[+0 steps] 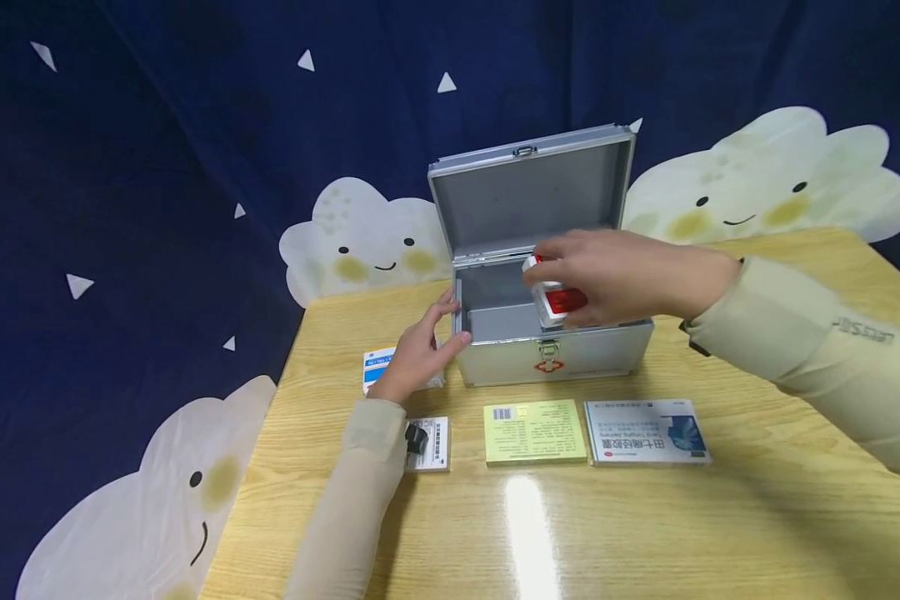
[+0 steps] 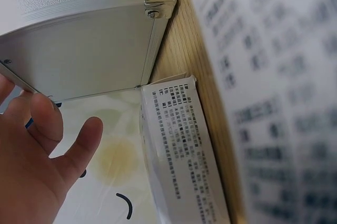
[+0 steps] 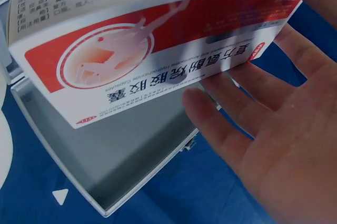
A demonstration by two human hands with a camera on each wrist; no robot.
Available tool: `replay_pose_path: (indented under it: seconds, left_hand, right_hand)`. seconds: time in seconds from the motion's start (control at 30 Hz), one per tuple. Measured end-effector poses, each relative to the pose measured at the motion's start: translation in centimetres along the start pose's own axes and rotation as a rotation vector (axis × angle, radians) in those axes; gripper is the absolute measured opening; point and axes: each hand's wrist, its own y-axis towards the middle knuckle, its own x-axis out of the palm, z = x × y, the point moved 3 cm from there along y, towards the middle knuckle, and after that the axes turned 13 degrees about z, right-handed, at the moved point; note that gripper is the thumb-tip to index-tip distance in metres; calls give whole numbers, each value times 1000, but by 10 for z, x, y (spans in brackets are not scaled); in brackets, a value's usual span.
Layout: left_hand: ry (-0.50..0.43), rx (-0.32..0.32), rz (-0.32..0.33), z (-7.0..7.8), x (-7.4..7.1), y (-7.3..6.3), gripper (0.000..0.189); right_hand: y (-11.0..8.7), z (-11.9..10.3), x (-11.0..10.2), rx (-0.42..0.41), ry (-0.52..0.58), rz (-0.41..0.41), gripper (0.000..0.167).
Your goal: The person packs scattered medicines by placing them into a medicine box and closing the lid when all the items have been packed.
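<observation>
An aluminium first-aid case (image 1: 487, 364) stands on the wooden table with its lid (image 1: 528, 196) raised. Over the case's interior, my right hand (image 1: 615, 275) grips a red-and-white capsule box (image 3: 158, 56). In the right wrist view the fingers reach along the near side of this carton, and the thumb lies across its upper end. My left hand (image 1: 423, 346) holds the left rim of the case near the front corner. The left wrist view shows its fingers (image 2: 47, 121) at that rim, one finger standing apart.
A yellow-green box (image 1: 534, 433) and a white-and-blue capsule box (image 1: 645, 432) lie before the case. Left of these, a white printed box (image 1: 435, 446) is partly under my left wrist. A blue-and-white box (image 1: 377, 371) lies beside my left hand. Behind hangs a dark blue curtain (image 1: 195, 100).
</observation>
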Motion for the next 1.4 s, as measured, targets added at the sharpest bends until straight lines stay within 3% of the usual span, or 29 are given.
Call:
replay_pose_path:
  seconds: [0.43,0.67,0.9,1.4]
  left_hand:
    - [4,-10,-4,1,0,2,59]
    - [3,-3,6,3,0,5,59]
    - [-3,-25,-7,-1,1,0,57]
    - [-9,-5,-9,-4,-1,-1,57]
  right_hand:
    - [4,-6,4,-56,6,22,48]
    - [7,-7,1,-48,-1,36,48]
    - [12,-12,7,-79,25,79,47]
    - [21,-10,23,-38,43,13,47]
